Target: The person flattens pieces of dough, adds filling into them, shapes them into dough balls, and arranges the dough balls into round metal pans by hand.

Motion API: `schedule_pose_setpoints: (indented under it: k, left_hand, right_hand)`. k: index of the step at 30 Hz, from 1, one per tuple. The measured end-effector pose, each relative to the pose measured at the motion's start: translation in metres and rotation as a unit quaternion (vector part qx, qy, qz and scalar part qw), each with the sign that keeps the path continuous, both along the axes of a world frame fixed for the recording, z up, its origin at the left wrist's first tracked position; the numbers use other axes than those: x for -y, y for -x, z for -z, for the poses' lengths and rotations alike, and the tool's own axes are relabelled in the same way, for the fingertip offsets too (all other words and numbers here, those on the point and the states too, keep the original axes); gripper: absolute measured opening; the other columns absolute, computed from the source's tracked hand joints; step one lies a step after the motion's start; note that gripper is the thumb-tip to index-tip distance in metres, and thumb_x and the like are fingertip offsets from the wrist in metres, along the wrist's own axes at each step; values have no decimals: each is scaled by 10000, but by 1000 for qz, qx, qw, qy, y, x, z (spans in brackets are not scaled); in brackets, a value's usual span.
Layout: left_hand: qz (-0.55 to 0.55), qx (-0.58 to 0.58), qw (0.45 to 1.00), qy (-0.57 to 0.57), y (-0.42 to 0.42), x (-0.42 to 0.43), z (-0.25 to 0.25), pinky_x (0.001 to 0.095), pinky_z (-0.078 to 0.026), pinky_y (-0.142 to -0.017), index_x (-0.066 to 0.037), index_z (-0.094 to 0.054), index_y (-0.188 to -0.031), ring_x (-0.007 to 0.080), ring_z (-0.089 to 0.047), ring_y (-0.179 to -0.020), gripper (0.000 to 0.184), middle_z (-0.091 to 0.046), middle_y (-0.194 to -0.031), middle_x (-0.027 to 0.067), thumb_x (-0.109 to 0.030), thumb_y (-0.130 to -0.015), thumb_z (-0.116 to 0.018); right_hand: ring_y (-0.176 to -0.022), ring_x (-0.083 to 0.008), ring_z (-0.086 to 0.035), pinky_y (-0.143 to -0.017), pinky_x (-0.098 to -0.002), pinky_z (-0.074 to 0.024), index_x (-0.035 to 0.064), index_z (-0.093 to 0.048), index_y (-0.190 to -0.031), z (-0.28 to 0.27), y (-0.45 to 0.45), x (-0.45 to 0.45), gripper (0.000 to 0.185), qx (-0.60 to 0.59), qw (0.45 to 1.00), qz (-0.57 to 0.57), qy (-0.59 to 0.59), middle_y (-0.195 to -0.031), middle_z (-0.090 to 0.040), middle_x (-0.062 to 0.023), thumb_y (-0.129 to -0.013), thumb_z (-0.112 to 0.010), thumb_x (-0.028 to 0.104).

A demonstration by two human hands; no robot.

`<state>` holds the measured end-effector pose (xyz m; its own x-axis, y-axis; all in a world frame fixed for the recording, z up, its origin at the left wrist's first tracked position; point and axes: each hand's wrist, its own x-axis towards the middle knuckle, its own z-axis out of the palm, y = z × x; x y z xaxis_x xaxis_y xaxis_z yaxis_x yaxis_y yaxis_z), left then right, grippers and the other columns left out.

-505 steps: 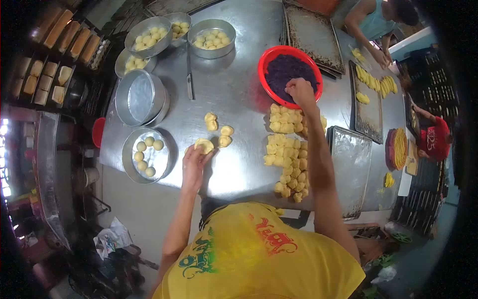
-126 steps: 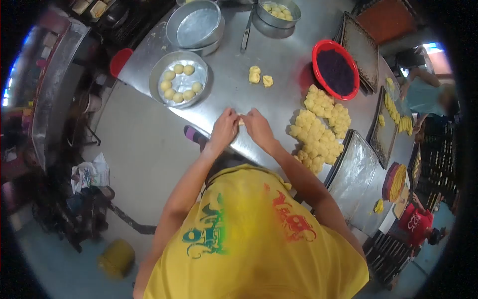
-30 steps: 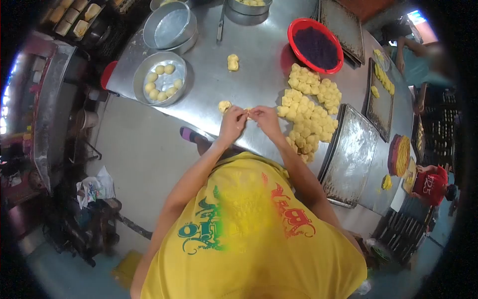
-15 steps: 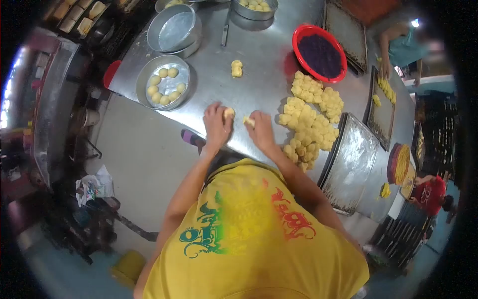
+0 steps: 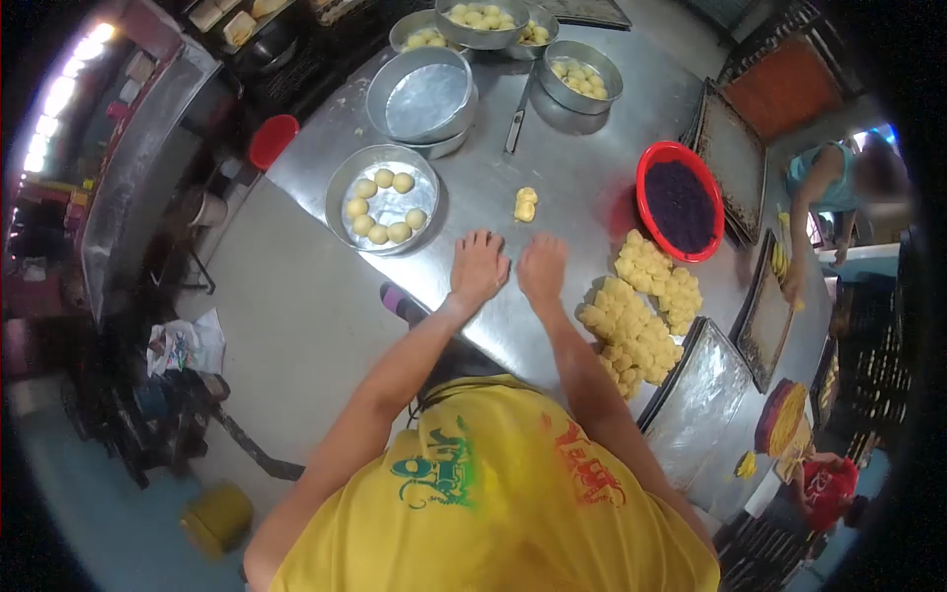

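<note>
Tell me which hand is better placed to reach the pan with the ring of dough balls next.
Left, I'd judge: the left hand is nearer that pan, with bare tabletop between, while the right hand is farther off, toward the red bowl. What lies under them is hidden.

A loose dough piece (image 5: 526,204) rests on the tabletop (image 5: 473,168), pale yellow and soft-edged, made of two rounded lumps pressed together, one beyond the other. To its left, eight smooth dough balls (image 5: 378,234) sit in a shallow round metal pan (image 5: 430,196), curved into an open ring whose gap is on the right; they are paler than the loose piece and evenly rounded. On the right, a dough cluster (image 5: 631,331) of many yellow lumps lies packed together, the lumps touching, with a smaller dough group (image 5: 641,260) bunched against its far side, both spread low and uneven.
</note>
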<state>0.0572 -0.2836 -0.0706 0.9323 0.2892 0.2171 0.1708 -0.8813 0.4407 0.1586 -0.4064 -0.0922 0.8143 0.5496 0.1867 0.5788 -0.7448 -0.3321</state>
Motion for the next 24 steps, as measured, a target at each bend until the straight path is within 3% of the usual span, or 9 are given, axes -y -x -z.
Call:
schedule_pose_setpoints:
  k: [1,4,8,12,16,18,19,22,24]
  left_hand:
    - [-11,-10,1000,15,-1,4,3,502,-429,-860,-72,-631,-1128,337,-537,-1027,303,-548,-1034,149,-198,-853,-609]
    - [189,-5,982,31,59,-13,22,501,-422,-875,-78,-622,-1109,338,-530,-1023,283,-542,-1043,146,-147,-835,-609]
    - [125,9,992,6,45,-66,9,493,-434,-878,-64,-618,-1113,343,-525,-1027,304,-542,-1051,150,-110,-812,-614]
    - [73,46,994,60,-11,-22,13,491,-437,-865,-58,-623,-1071,344,-542,-1013,272,-558,-1008,156,-109,-804,-625]
    - [226,1,972,60,51,-24,45,490,-433,-846,-65,-627,-1074,343,-555,-998,264,-566,-987,155,-90,-811,-622]
    - [156,-47,985,50,55,-53,28,486,-434,-843,-75,-629,-1108,336,-552,-1008,286,-565,-1006,153,-81,-822,-622]
    - [110,-9,993,37,38,-54,17,468,-431,-850,-73,-625,-1102,332,-548,-1007,267,-559,-1021,154,-78,-836,-612]
    - [34,49,998,29,-17,-37,0,458,-419,-886,-64,-617,-1141,339,-549,-1010,288,-561,-1032,152,-62,-854,-591]
    - [94,-7,995,39,0,-21,10,462,-428,-873,-71,-628,-1150,337,-555,-1006,307,-565,-1036,151,-58,-844,-597]
  right_hand:
    - [-1044,-404,-532,-941,-490,-430,-23,-622,-1095,6,10,10,263,-18,999,-31,-31,-1087,-595,-216,-863,-632,101]
    - [-1051,-405,-535,-961,-498,-424,-30,-610,-1175,28,36,66,354,-51,990,-109,-73,-1123,-600,-217,-828,-605,40]
    - [-1039,-409,-534,-942,-513,-423,-30,-592,-1176,7,-7,69,387,-21,989,-145,-35,-1104,-593,-218,-793,-593,27]
    - [-998,-409,-531,-881,-527,-425,-16,-583,-1079,7,-27,-17,302,-15,992,-31,-122,-1021,-570,-214,-783,-599,42]
    - [-994,-421,-539,-879,-530,-434,-17,-580,-1085,33,11,41,294,-45,979,-174,-100,-1004,-573,-222,-798,-609,42]
    - [-989,-434,-541,-874,-541,-438,-16,-576,-1082,45,-4,78,281,-51,978,-182,-92,-994,-570,-232,-808,-608,34]
    - [-999,-454,-551,-886,-532,-456,-44,-572,-1072,39,-16,67,262,-3,987,-148,-68,-1032,-583,-246,-815,-581,6]
    - [-1015,-439,-566,-916,-533,-467,0,-573,-1101,-4,-31,-2,305,-75,990,-50,-111,-1031,-585,-223,-804,-625,45]
    - [-1017,-419,-573,-915,-519,-472,11,-581,-1096,10,-4,4,300,-85,987,-73,-118,-1034,-589,-212,-802,-630,46]
